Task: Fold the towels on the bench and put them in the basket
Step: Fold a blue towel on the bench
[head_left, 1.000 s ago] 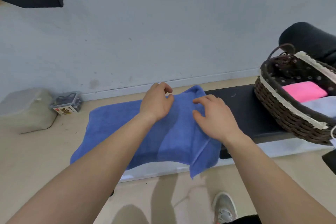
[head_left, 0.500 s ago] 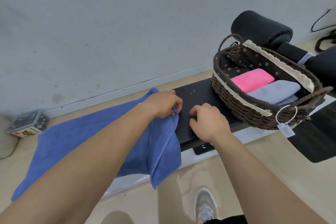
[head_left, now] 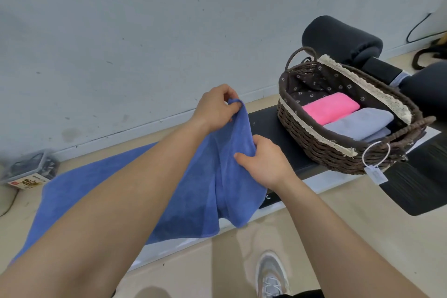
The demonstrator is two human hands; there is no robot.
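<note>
In the head view, our left hand pinches a raised corner of the blue towel and our right hand grips its nearer edge. The rest lies spread leftward on the surface. The basket alongside holds a folded pink towel and grey towel.

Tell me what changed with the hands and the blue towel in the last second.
The left hand pinched the far right corner of the blue towel and raised it off the bench. The right hand shifted from the bench to grip the towel's near edge. The towel's left part, the basket, pink towel and grey towel stayed put.
</note>
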